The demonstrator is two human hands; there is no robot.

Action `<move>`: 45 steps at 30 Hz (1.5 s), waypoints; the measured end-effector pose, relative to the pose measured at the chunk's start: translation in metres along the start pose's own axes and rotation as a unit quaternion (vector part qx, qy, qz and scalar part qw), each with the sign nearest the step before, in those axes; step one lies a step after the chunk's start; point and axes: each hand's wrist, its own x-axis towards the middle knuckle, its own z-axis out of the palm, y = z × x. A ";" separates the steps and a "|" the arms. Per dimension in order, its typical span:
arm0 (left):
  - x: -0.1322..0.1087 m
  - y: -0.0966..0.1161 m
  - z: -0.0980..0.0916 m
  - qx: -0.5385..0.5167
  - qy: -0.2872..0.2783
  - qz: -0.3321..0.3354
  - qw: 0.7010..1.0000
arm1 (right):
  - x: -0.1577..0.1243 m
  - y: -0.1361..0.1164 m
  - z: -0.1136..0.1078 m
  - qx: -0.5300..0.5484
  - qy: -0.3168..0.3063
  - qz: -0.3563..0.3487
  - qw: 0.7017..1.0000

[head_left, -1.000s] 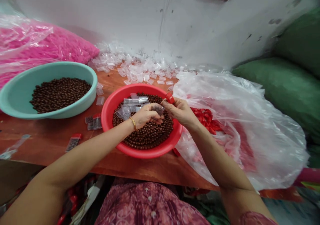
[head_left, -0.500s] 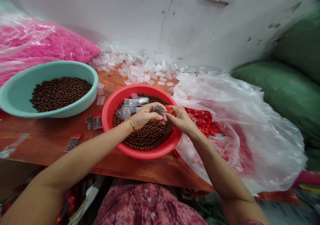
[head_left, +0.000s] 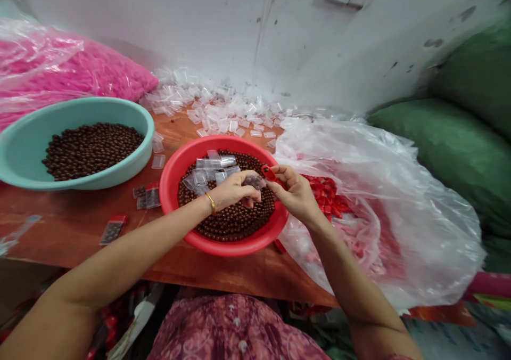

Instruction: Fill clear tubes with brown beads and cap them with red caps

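Note:
Over a red basin [head_left: 175, 227] of round brown beads [head_left: 227, 224], my left hand [head_left: 235, 189] is closed around a small clear plastic case [head_left: 254, 181] with dark beads inside. My right hand [head_left: 294, 192] pinches a red cap [head_left: 268, 173] between thumb and fingers, close to the case's end. Whether cap and case touch, I cannot tell. Several empty clear cases [head_left: 211, 163] lie on the beads in the basin, beyond my left hand. A filled case with a red cap [head_left: 113, 229] lies on the table, left of the basin.
A teal basin [head_left: 149, 147] with brown beads stands at the left, before a bag of pink pieces [head_left: 99, 72]. Clear cases [head_left: 223, 109] lie scattered along the wall. A plastic bag [head_left: 431, 216] with red caps [head_left: 327, 195] spreads at the right, near green sacks [head_left: 439, 141].
The red cap has turned in my right hand, so its opening now shows. My left hand has tilted slightly with the case. The whole view has shifted a little.

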 end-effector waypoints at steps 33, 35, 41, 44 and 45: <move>-0.003 -0.004 0.007 0.076 0.052 -0.016 0.996 | -0.021 -0.004 0.008 -0.346 0.010 -0.304 0.888; -0.004 -0.003 0.010 0.092 0.023 -0.023 0.995 | -0.021 -0.003 0.006 -0.270 0.034 -0.274 0.922; -0.004 -0.008 0.009 0.255 -0.031 0.001 0.966 | -0.002 0.000 0.026 -0.016 0.151 -0.081 0.985; -0.003 -0.009 0.008 0.339 -0.043 0.039 0.939 | 0.011 0.000 0.038 0.014 0.078 -0.025 0.997; -0.003 -0.008 0.008 0.354 -0.044 0.042 0.933 | 0.013 0.001 0.040 0.008 0.043 -0.016 0.999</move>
